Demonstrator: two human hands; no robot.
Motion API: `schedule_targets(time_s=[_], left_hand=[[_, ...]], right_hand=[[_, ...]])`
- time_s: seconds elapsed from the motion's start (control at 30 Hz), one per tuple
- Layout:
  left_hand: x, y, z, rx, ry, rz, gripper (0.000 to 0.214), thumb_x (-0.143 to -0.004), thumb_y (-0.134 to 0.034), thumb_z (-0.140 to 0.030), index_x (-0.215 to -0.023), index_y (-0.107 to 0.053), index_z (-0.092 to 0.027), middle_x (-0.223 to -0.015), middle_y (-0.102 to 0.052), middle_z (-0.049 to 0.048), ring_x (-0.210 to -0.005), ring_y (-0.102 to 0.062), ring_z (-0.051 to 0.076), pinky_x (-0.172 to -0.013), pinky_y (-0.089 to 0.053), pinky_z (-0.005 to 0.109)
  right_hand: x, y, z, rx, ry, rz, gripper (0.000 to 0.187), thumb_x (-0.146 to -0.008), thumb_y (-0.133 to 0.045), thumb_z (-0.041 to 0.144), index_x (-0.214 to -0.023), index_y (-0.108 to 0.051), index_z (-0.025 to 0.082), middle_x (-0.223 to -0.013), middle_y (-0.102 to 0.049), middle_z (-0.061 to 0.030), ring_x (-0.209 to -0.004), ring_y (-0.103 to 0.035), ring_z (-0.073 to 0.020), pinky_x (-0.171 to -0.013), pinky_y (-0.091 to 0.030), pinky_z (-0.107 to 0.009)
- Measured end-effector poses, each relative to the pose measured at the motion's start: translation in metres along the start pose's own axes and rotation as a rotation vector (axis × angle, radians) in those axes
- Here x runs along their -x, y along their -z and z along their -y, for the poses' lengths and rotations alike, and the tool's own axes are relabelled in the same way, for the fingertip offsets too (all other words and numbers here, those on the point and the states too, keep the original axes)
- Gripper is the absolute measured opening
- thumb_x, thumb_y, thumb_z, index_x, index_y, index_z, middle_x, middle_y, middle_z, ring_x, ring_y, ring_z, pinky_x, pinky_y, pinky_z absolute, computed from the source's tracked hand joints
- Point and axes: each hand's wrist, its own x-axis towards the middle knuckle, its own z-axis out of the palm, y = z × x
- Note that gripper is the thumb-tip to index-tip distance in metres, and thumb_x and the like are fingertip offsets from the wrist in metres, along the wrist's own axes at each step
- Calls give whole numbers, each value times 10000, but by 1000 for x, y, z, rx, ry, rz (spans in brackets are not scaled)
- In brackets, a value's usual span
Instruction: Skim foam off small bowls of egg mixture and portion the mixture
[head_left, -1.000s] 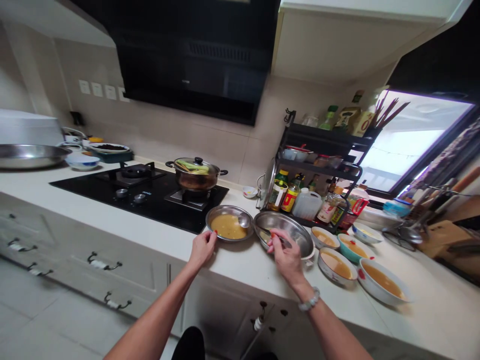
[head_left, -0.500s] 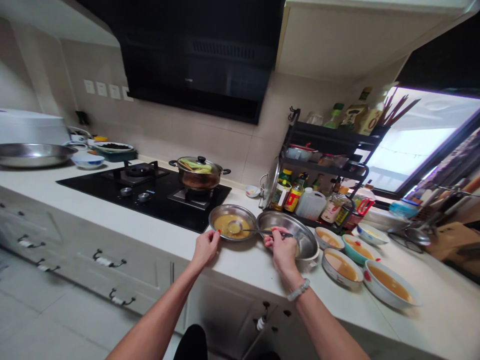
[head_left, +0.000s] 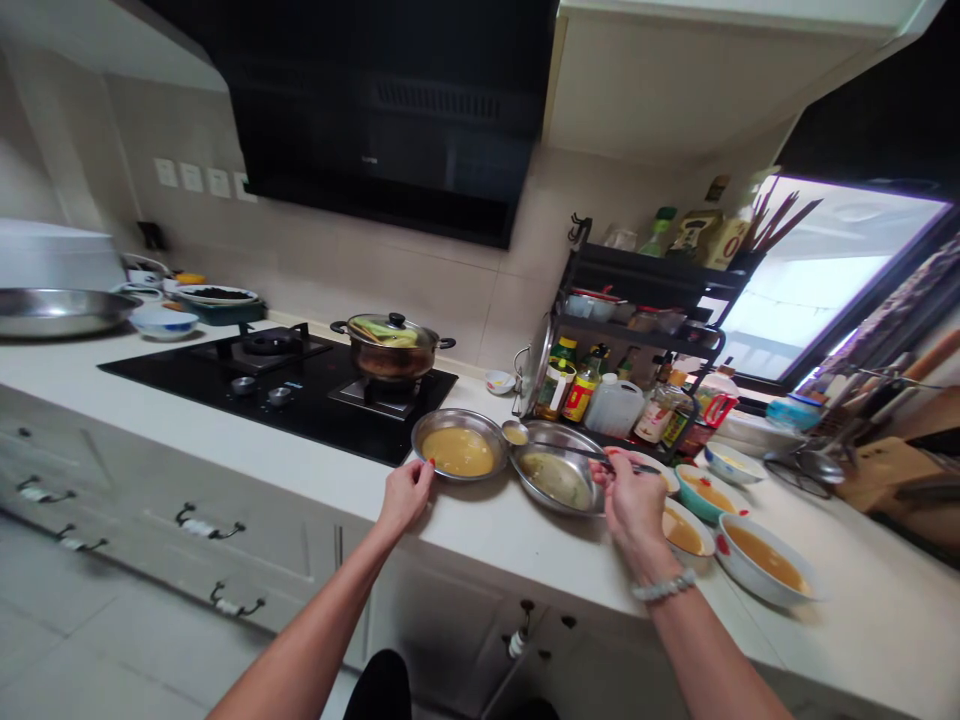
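Currently, the right hand (head_left: 634, 500) grips a filled ladle (head_left: 516, 433); the left hand (head_left: 406, 495) pinches a steel bowl (head_left: 454, 418) by its rim.

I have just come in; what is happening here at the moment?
A person's left hand holds the rim of a metal bowl with yellowish liquid in it. The right hand grips a ladle. It has liquid in it, and its filled end is near the rims of that bowl and a second metal bowl, which also has liquid inside. To the right are four bowls with brownish liquid. A lidded pot is on the stove.
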Motion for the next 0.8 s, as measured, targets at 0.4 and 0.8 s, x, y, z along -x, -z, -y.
schedule_targets(time_s=[0.4, 0.8], left_hand=[[1, 1, -3, 25, -4, -21, 432, -817, -406, -475, -595, -607, -165, -490, -553, 5, -510, -472, 135, -518, -313, 240], [0, -2, 2, 31, -2, -9, 434, -830, -391, -486, -567, -548, -179, -482, -538, -6, -493, -458, 127, -509, -296, 238]], right_hand=[[3, 61, -5, 673, 593, 356, 235, -804, -542, 368, -891, -633, 169, -656, -634, -40, -487, -588, -163, -490, -503, -302], [53, -10, -29, 437, 554, 578, 185, -863, -522, 285, -967, -643, 191, -810, -641, -46, -538, -599, -127, -484, -528, -263]])
